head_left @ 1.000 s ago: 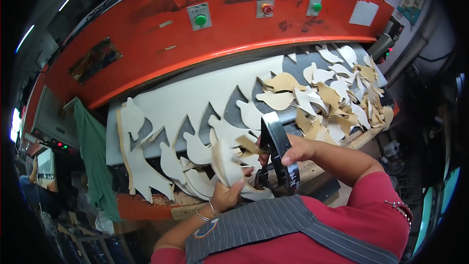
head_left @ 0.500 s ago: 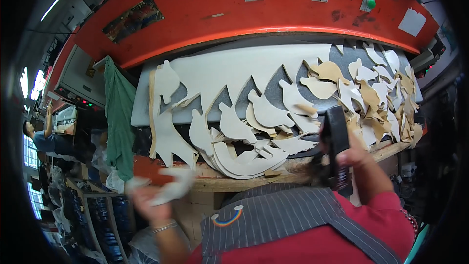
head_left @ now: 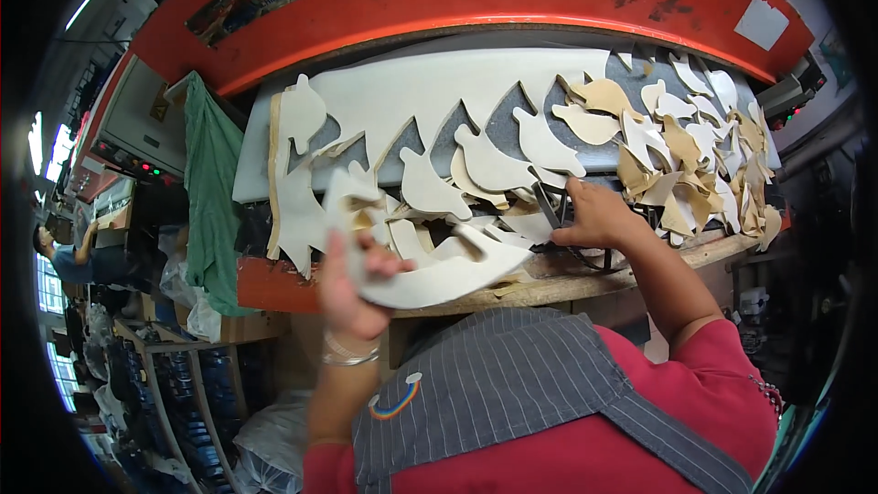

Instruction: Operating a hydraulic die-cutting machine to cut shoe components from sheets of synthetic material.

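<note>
My left hand [head_left: 355,288] is closed round the left end of a large curved white sheet piece [head_left: 448,282], slightly blurred, lifted over the table's near edge. My right hand [head_left: 599,215] grips a black cutting die [head_left: 549,208] at the front edge; its thin curved strip shows below my fingers. Behind it lies a white sheet [head_left: 393,82] with a row of rounded cut-outs along its near side. Loose white cut pieces [head_left: 430,185] rest along those cut-outs, some with tan ones under them.
A red machine beam [head_left: 512,0] with push buttons spans the far side. A heap of white and tan offcuts [head_left: 695,155] covers the table's right end. A green cloth [head_left: 212,192] hangs at the left, above a shelf rack [head_left: 174,348]. Another person [head_left: 78,252] stands far left.
My left hand has come up and right from below the table edge, leaving the smaller white piece and taking the curved one. My right hand has set the die down at the edge.
</note>
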`<state>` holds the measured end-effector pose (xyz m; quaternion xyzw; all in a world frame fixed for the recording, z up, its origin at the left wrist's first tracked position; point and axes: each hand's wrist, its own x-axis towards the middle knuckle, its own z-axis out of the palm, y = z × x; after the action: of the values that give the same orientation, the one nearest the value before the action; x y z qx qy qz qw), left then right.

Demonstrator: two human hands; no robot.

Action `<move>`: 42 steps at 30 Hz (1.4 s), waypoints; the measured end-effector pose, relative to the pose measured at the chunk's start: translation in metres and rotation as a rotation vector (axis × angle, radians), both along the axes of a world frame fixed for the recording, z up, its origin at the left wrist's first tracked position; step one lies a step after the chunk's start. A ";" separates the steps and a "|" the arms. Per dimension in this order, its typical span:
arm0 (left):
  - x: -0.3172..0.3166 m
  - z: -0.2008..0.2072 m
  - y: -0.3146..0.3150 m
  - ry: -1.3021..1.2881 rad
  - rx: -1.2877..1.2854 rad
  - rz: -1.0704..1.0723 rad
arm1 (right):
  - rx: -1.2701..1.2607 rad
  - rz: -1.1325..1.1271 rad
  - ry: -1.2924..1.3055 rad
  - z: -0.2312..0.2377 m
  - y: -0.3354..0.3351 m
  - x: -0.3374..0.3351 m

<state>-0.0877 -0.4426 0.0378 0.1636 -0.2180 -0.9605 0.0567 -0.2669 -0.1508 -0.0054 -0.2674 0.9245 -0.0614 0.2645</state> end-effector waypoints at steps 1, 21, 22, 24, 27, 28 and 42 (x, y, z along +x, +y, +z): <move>-0.005 -0.021 0.001 -0.057 -0.050 -0.086 | 0.001 -0.004 0.019 -0.006 -0.002 0.002; -0.026 -0.124 -0.277 -0.982 -1.789 0.307 | 0.029 0.022 0.079 -0.026 -0.012 0.013; -0.042 -0.125 -0.263 -1.007 -1.678 0.267 | 0.047 0.024 0.066 -0.029 -0.009 0.012; -0.054 -0.110 -0.243 -1.017 -1.744 0.165 | 0.072 0.017 0.032 -0.031 -0.003 0.011; -0.027 -0.093 -0.253 -1.051 -1.780 0.016 | 0.102 0.023 -0.025 -0.023 -0.007 0.009; -0.015 -0.088 -0.258 -1.079 -1.790 -0.034 | 0.104 0.027 -0.026 -0.022 -0.006 0.010; -0.166 -0.105 -0.192 -0.240 -2.211 -0.175 | 0.123 -0.108 -0.170 0.058 -0.018 -0.012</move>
<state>-0.2539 -0.6343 -0.0672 0.0990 -0.9678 -0.2163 0.0818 -0.2785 -0.1687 0.0524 -0.1944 0.9138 -0.0410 0.3543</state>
